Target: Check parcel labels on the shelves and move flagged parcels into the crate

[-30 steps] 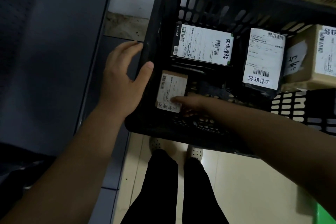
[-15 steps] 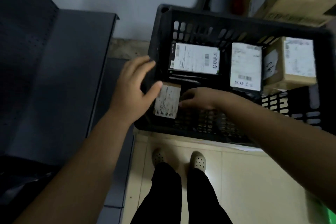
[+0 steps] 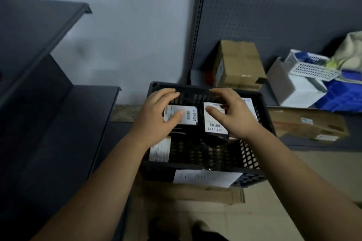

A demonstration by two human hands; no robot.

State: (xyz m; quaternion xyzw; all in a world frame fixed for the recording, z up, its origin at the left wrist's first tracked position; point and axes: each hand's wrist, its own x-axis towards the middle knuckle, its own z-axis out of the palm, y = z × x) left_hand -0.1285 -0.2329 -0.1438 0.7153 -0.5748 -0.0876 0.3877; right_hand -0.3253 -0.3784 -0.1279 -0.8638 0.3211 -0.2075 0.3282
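looking down into the crate [image 3: 156,170], black and perforated, set on flattened cardboard [image 3: 195,193], with a white paper sheet [image 3: 205,179] on its near wall. both hands are in over it. the left hand [image 3: 156,117] grips the left parcel [image 3: 188,117]: thumb flat on the white label, fingers curled over the far edge, up by the crate's back wall. the right hand [image 3: 237,117] has the middle parcel [image 3: 215,125], thumb on the upper part of the label, fingers hooked over the top edge, barcode showing below the thumb. the two parcels sit side by side in the far half of the crate, close together, labels facing the camera. a third parcel [image 3: 159,150] lies in the near left corner, partly under the left wrist. a fourth parcel [image 3: 251,103] peeks out behind the right hand by the right wall, only a strip of label showing. the print is too blurred to read. left of the crate, dark shelves [image 3: 39,45] step up the frame. behind it is a grey wall [image 3: 137,25], then a pegboard [image 3: 274,15] with a brown box [image 3: 239,64] at its foot. a white basket [image 3: 311,66] and a blue bag [image 3: 342,96] are further right, and a flat carton [image 3: 307,125] lies just beside the crate's right side.
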